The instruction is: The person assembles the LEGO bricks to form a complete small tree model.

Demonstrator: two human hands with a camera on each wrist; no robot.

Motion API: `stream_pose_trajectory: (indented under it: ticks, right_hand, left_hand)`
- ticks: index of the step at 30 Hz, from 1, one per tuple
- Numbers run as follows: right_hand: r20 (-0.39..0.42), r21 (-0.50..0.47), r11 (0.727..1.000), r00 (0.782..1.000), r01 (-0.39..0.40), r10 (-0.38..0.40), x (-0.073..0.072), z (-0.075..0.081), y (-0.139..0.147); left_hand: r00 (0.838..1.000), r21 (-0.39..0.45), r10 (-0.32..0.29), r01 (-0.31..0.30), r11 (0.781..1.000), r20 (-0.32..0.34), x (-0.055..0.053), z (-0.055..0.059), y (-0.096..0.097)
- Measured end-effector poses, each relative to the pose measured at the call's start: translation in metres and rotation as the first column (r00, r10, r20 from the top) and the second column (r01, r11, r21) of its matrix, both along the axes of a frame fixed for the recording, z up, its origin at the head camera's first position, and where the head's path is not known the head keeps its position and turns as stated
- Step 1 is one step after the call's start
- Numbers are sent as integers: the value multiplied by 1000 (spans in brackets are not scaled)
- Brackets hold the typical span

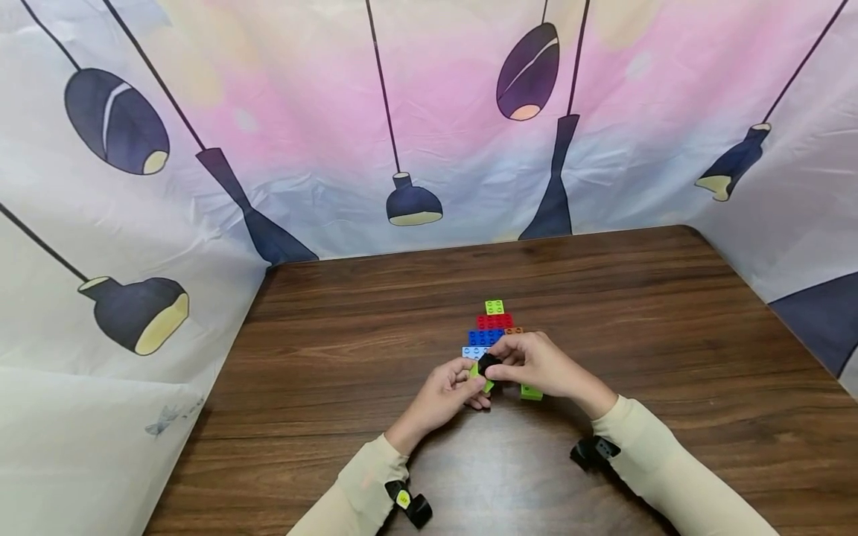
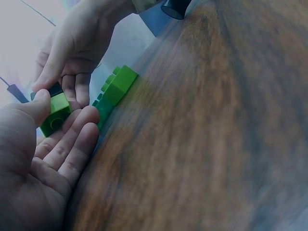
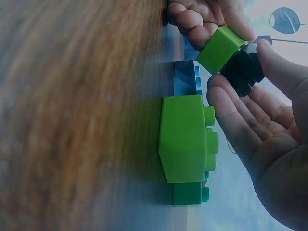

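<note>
My left hand point(image 1: 444, 392) pinches a lime green toy brick point(image 3: 219, 50) between thumb and fingers, above the table. Thumb and fingers of my right hand point(image 1: 544, 366) hold a black brick point(image 3: 242, 72) right against the lime green one, and studs show on the black brick's outer side. Just beyond both hands lies a row of coloured bricks: a lime green brick point(image 1: 494, 307) farthest back, then a red brick point(image 1: 494, 321), a blue brick point(image 1: 485, 338) beside an orange brick point(image 1: 514, 331), and a light blue brick point(image 1: 474, 352) partly hidden by my fingers.
Under my right hand another lime green brick point(image 3: 183, 137) stands on the table, next to a dark green brick point(image 3: 186, 194). The wooden table point(image 1: 348, 313) reaches back to a hanging cloth point(image 1: 322, 149) printed with lamps.
</note>
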State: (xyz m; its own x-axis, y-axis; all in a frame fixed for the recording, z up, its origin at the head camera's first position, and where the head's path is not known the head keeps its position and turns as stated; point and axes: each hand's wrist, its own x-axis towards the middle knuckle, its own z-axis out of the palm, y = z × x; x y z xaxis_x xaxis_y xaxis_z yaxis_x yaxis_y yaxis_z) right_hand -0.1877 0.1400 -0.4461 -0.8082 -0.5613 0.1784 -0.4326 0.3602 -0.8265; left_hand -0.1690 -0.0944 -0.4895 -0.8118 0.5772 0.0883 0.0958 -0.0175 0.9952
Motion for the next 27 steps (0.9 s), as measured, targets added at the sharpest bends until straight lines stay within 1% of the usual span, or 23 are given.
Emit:
stream_pose_trajectory:
  ticks: [7, 12, 18, 22, 27]
  right_hand:
    - [-10, 9, 1000, 1000, 6, -6, 1, 3, 0]
    - [-11, 4, 1000, 1000, 8, -8, 1, 2, 1]
    - [-27, -1, 1000, 1000, 10, -10, -1, 2, -1]
    - [-17, -4, 1000, 1000, 8, -8, -1, 2, -2]
    - [15, -19, 1000, 1000, -5, 6, 0, 2, -2]
  left_hand:
    - [1000, -5, 8, -8, 1000, -5, -1, 0, 2]
    - [1000, -13, 0, 0, 1000, 3, -1, -1, 3]
    - [1000, -26, 11, -11, 1000, -2, -2, 2, 1]
    - [1000, -28, 8, -8, 1000, -1, -1, 3, 0]
    - [1000, -23, 4, -4, 1000, 3, 1, 3, 0]
